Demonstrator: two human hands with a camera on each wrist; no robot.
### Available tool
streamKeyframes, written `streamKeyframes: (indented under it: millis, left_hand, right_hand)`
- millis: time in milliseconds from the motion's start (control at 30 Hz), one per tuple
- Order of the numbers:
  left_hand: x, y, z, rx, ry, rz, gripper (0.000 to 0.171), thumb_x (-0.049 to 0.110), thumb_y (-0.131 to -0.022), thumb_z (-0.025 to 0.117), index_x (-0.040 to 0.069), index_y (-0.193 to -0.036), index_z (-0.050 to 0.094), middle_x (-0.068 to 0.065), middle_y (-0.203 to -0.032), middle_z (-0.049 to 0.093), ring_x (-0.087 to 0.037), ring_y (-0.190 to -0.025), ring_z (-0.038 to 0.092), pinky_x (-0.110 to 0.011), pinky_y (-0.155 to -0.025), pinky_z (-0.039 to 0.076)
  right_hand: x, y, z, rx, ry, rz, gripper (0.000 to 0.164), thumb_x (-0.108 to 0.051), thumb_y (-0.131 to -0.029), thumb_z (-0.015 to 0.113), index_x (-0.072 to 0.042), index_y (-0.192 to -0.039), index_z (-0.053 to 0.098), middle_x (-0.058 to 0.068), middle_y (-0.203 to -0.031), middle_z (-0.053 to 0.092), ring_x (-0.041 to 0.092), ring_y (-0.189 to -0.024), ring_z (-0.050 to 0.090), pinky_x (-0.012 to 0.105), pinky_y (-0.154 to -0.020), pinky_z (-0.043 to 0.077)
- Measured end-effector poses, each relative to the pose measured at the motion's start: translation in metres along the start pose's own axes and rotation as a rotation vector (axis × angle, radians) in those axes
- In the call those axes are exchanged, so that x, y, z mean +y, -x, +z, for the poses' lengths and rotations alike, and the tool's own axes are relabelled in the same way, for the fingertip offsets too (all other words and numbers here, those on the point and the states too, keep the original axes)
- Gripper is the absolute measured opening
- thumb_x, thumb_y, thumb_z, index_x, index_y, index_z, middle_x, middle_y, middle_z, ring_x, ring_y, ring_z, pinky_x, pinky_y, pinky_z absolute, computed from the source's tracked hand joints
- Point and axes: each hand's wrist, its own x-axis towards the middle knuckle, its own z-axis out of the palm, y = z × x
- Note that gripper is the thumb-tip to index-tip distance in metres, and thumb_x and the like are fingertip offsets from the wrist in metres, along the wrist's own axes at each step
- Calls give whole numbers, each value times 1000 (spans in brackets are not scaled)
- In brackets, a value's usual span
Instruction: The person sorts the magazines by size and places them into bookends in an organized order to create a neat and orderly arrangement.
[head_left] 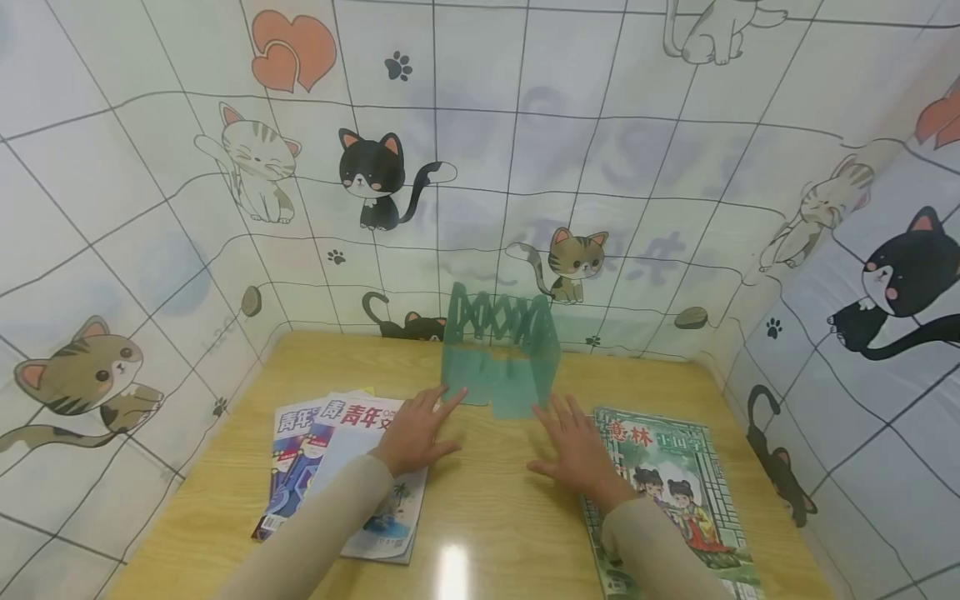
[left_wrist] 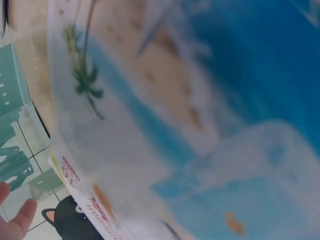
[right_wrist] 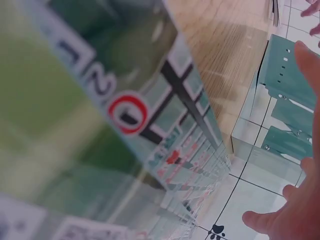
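Note:
A teal expanding bookend point(head_left: 517, 396) with a crisscross lattice back stands at the far middle of the table. My left hand point(head_left: 416, 437) has its fingers spread and holds nothing; it overlaps the top right of a fanned group of magazines point(head_left: 378, 533), its fingertips close to the bookend's left front. My right hand point(head_left: 577, 457) is likewise spread and empty, near the bookend's right front and beside the left edge of a green illustrated magazine point(head_left: 660, 446). Both wrist views show fingers close to the bookend, with a magazine cover filling much of each picture.
The wooden table point(head_left: 480, 508) runs back to a curtain point(head_left: 480, 192) printed with cats and grid lines, which also hangs along both sides. Magazines lie at left and right, with a strip of bare wood between them. A bright reflection shows near the front.

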Motion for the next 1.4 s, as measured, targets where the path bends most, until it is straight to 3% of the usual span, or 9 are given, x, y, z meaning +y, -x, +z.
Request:
streamKeyframes:
  millis: [200, 367, 633, 867, 967, 1067, 1200, 1400]
  left_hand:
    - [-1, -2, -1, -10, 76, -84, 90, 49, -85, 71, 32, -156, 19, -16, -148, 39, -36, -131, 41, -55, -102, 36]
    - [-3, -4, 1, 46, 129, -129, 92, 46, -84, 73, 27, -156, 21, -16, -152, 34, -36, -127, 45, -55, -100, 39]
    - [-1, -7, 3, 134, 214, -203, 99, 43, -82, 76, 23, -157, 15, -14, -156, 25, -38, -121, 51, -54, -78, 52]
    - [1, -11, 2, 172, 241, -231, 102, 43, -82, 76, 21, -158, 10, -6, -160, 17, -34, -120, 51, -41, -62, 53]
    - [3, -16, 1, 187, 278, -234, 103, 46, -84, 73, 22, -158, 6, -4, -161, 14, -33, -126, 47, -41, -65, 53]
    - [4, -21, 2, 213, 292, -236, 102, 47, -85, 72, 19, -158, 7, -6, -161, 15, -33, -134, 38, -47, -81, 52]
    - [5, -26, 1, 231, 310, -266, 100, 45, -85, 73, 19, -158, 9, -9, -159, 18, -32, -139, 32, -51, -100, 41]
    - [5, -33, -12, 208, 360, -330, 101, 41, -86, 74, 23, -158, 6, -9, -159, 20, -30, -131, 43, -50, -102, 39]
  right_hand:
    - [2, 5, -3, 36, -58, 37, 100, -54, -75, 79, -16, -154, 31, 18, -157, 21, 46, -140, 19, 67, -101, 29]
    - [5, 7, -3, 32, -91, 100, 99, -49, -75, 80, -15, -154, 30, 19, -157, 20, 47, -140, 19, 68, -98, 31]
    - [4, 12, -7, -3, -72, 221, 98, -46, -77, 79, -12, -154, 28, 22, -156, 23, 49, -139, 21, 70, -98, 28]
    - [13, 17, -4, -34, -136, 338, 95, -40, -83, 76, -11, -155, 21, 25, -155, 21, 49, -139, 21, 66, -106, 21]
    - [19, 20, -1, -24, -153, 387, 95, -38, -84, 75, -8, -155, 19, 28, -153, 23, 50, -136, 24, 65, -106, 21]
    - [23, 24, -1, -12, -158, 421, 96, -37, -83, 76, -6, -154, 20, 30, -151, 27, 51, -134, 26, 67, -103, 24]
    - [26, 27, -2, -36, -137, 485, 98, -41, -82, 76, -4, -154, 20, 31, -149, 30, 53, -133, 27, 69, -100, 25]
    - [34, 29, 3, -100, -101, 589, 100, -54, -84, 70, -9, -156, 17, 29, -149, 28, 56, -132, 23, 76, -94, 23]
